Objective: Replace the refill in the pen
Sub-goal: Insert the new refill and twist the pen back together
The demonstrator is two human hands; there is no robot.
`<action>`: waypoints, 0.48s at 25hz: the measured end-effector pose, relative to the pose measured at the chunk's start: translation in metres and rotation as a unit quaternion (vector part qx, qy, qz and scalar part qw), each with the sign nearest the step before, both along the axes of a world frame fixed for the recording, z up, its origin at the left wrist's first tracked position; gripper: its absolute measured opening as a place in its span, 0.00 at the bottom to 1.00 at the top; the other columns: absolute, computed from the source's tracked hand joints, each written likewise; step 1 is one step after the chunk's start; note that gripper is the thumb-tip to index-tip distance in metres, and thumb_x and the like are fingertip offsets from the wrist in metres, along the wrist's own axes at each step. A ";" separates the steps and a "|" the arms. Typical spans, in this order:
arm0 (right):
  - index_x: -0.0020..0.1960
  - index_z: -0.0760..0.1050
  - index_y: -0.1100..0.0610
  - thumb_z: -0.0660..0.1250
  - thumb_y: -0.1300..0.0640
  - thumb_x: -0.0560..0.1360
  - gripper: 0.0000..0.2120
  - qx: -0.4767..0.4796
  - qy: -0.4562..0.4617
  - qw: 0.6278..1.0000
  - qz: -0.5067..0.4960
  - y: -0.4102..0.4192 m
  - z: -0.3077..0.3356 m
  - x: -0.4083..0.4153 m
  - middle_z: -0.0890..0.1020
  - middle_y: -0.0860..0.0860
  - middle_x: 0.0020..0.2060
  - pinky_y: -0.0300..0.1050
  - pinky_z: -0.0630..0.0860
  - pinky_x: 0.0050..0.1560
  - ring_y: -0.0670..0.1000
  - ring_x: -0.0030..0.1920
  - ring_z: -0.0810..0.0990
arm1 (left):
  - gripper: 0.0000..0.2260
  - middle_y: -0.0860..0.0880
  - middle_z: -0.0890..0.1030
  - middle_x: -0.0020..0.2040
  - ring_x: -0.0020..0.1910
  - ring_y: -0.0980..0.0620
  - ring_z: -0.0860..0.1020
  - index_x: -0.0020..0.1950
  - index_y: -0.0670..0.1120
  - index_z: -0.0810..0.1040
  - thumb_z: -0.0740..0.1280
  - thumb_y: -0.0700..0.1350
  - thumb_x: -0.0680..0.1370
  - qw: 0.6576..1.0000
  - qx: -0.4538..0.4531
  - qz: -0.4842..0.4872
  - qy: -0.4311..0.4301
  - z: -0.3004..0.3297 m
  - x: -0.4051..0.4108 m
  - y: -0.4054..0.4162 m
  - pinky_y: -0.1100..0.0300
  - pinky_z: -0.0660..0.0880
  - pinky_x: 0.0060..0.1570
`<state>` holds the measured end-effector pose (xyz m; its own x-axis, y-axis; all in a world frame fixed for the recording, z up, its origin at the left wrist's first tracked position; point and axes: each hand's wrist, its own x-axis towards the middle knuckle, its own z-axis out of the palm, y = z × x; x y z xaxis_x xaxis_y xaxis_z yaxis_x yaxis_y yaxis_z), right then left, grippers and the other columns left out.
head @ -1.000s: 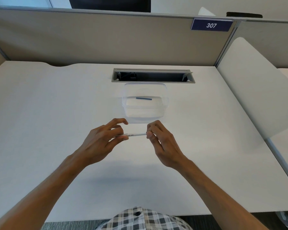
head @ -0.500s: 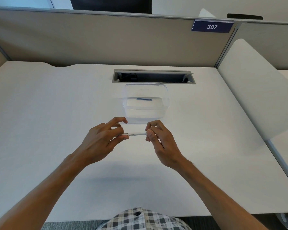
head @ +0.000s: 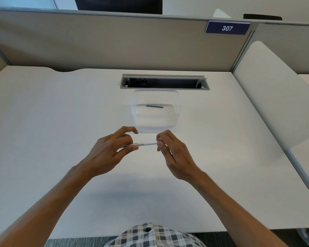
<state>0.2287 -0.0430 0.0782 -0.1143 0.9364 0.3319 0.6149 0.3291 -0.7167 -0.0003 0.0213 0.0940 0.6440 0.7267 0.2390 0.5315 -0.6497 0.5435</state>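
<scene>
A white pen (head: 146, 144) with black print lies level between my hands above the desk. My left hand (head: 112, 150) grips its left part between thumb and fingers. My right hand (head: 171, 154) pinches the pen's right end with thumb and forefinger; that end is hidden by the fingertips. Just beyond the hands stands a clear plastic box (head: 178, 111), and a short dark blue refill (head: 154, 106) lies inside it.
The white desk (head: 61, 122) has an open cable slot (head: 164, 82) behind the box. A beige partition (head: 114, 41) with a sign reading 307 closes the back. A white divider panel (head: 275, 97) stands on the right.
Both hands stay on the pen in nearly the same place. My right fingers have shifted slightly at the pen's right end.
</scene>
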 end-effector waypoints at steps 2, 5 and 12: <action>0.43 0.71 0.57 0.54 0.54 0.83 0.13 -0.040 0.041 0.998 -0.002 0.000 -0.001 0.001 0.76 0.45 0.39 0.42 0.69 0.39 0.48 0.38 0.73 | 0.16 0.64 0.71 0.61 0.42 0.54 0.77 0.44 0.50 0.76 0.57 0.59 0.80 1.000 0.005 0.003 -0.004 -0.001 0.002 -0.001 0.52 0.75 0.42; 0.39 0.72 0.59 0.55 0.55 0.82 0.16 -0.070 0.068 0.995 -0.005 0.000 0.002 0.003 0.77 0.47 0.32 0.37 0.65 0.37 0.47 0.34 0.72 | 0.16 0.64 0.72 0.60 0.41 0.52 0.77 0.43 0.50 0.77 0.57 0.59 0.80 1.000 0.015 0.009 -0.005 -0.004 0.005 -0.003 0.51 0.75 0.40; 0.33 0.66 0.55 0.55 0.54 0.83 0.19 -0.128 0.170 0.977 -0.003 -0.001 0.006 0.001 0.72 0.47 0.27 0.36 0.67 0.36 0.50 0.30 0.75 | 0.14 0.59 0.74 0.60 0.38 0.48 0.76 0.43 0.50 0.77 0.58 0.56 0.80 0.994 0.099 0.009 0.037 0.000 0.008 0.001 0.55 0.72 0.37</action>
